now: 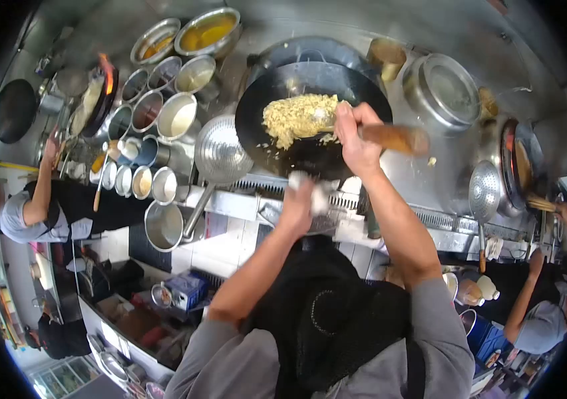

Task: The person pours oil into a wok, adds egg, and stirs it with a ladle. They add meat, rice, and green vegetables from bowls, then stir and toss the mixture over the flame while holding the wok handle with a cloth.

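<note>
A large black wok [297, 156] holds a heap of yellow fried rice [293, 118]. My right hand [360, 139] is closed round a ladle near its wooden handle [396, 137], and the ladle's metal bowl [322, 123] lies in the rice. At the wok's near edge my left hand [299, 203] is closed on a white cloth [320, 199]; its fingers are blurred, and the wok's near rim is partly hidden there.
A perforated strainer [222, 149] lies left of the wok, beside several metal pots [177, 116]. Stacked metal pans [442, 93] stand at the right. Co-workers [27, 209] [543, 322] stand at burners on both sides, with flames showing under their woks.
</note>
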The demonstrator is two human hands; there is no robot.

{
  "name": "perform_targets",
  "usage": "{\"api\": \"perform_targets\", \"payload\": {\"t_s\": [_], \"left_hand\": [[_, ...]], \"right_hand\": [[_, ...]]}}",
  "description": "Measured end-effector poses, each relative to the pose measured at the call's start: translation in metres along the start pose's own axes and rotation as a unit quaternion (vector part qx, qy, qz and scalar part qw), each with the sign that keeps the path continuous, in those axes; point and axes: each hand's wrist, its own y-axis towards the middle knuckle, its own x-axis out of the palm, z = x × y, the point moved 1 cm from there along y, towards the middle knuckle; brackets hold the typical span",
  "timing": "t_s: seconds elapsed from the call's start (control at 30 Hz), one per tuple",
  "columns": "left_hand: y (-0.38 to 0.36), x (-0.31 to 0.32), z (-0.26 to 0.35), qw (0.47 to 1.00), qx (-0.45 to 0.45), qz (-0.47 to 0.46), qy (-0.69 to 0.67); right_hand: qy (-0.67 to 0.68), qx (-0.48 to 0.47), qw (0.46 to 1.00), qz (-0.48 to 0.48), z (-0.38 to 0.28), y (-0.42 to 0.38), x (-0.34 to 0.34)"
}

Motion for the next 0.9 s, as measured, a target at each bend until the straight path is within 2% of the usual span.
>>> {"api": "perform_targets", "payload": {"t_s": [0.03, 0.07, 0.13, 0.17, 0.23, 0.27, 0.3, 0.33, 0.37, 0.4, 0.43, 0.47, 0.5, 0.57, 0.6, 0.63, 0.7, 0.77, 0.8, 0.83, 0.87, 0.9], "left_hand": [[-0.018, -0.013, -0.022, 0.926, 0.271, -0.028, 0.261], [-0.023, -0.022, -0.031, 0.998, -0.033, -0.001, -0.052], [-0.034, -0.021, -0.025, 0.998, 0.039, -0.039, -0.033], [-0.033, -0.022, -0.029, 0.996, 0.069, -0.044, -0.028], [0.000, -0.011, -0.004, 0.996, -0.023, -0.002, -0.089], [0.033, -0.009, 0.003, 0.993, 0.001, -0.004, -0.114], [0.051, -0.004, 0.031, 0.987, -0.054, -0.055, -0.143], [0.069, -0.006, 0.013, 0.993, -0.021, -0.014, -0.116], [0.092, -0.008, -0.009, 0.996, 0.012, 0.028, -0.089], [0.104, -0.011, -0.015, 0.995, 0.014, 0.026, -0.092], [0.112, -0.015, -0.019, 0.995, 0.021, 0.031, -0.090], [0.116, -0.016, -0.022, 0.995, 0.026, 0.036, -0.092], [0.112, -0.016, -0.023, 0.994, 0.021, 0.037, -0.098], [0.111, -0.020, -0.009, 0.999, 0.012, 0.045, -0.027], [0.112, -0.032, -0.008, 1.000, 0.022, 0.006, -0.021], [0.104, -0.047, -0.012, 1.000, 0.020, 0.006, -0.023], [0.072, -0.062, 0.016, 0.999, 0.004, 0.037, -0.010], [0.059, -0.111, 0.008, 0.999, 0.021, 0.040, 0.003], [0.048, -0.135, 0.006, 0.999, 0.025, 0.046, 0.000], [0.036, -0.157, 0.004, 0.998, 0.027, 0.052, -0.002], [0.025, -0.178, 0.003, 0.997, 0.017, 0.071, 0.006], [0.018, -0.197, 0.003, 0.996, 0.008, 0.089, 0.013]], "right_hand": [[0.083, -0.026, 0.996, 0.017, 0.003, 0.023, 0.000], [0.111, -0.077, 0.991, 0.021, -0.016, 0.035, -0.005], [0.188, -0.158, 0.969, 0.038, -0.079, 0.057, -0.020], [0.153, -0.161, 0.973, 0.068, -0.110, 0.067, -0.028], [0.233, -0.177, 0.956, 0.000, -0.149, 0.090, -0.035], [0.259, -0.187, 0.947, -0.024, -0.146, 0.102, -0.035], [0.285, -0.202, 0.936, -0.047, -0.146, 0.113, -0.034], [0.283, -0.207, 0.935, -0.053, -0.141, 0.119, -0.024], [0.267, -0.167, 0.949, 0.006, -0.123, 0.121, -0.011], [0.251, -0.125, 0.958, 0.069, -0.096, 0.120, 0.000], [0.239, -0.096, 0.962, 0.085, -0.052, 0.115, 0.009], [0.226, -0.057, 0.971, 0.049, 0.002, 0.100, 0.018], [0.125, -0.008, 0.991, 0.047, 0.045, 0.079, 0.028], [0.193, 0.007, 0.981, -0.008, 0.052, 0.054, 0.019], [0.149, -0.001, 0.989, -0.005, 0.051, 0.044, 0.018], [0.104, -0.006, 0.995, 0.002, 0.048, 0.030, 0.015], [-0.110, -0.113, 0.986, -0.044, 0.040, 0.005, 0.001], [-0.279, -0.090, 0.950, -0.106, 0.021, -0.025, -0.016], [-0.282, -0.091, 0.949, -0.109, 0.018, -0.041, -0.024], [-0.105, 0.089, 0.980, -0.146, 0.021, -0.057, -0.033], [0.079, 0.264, 0.946, -0.170, 0.023, -0.068, -0.038], [0.074, 0.263, 0.947, -0.171, 0.022, -0.070, -0.042]]}}
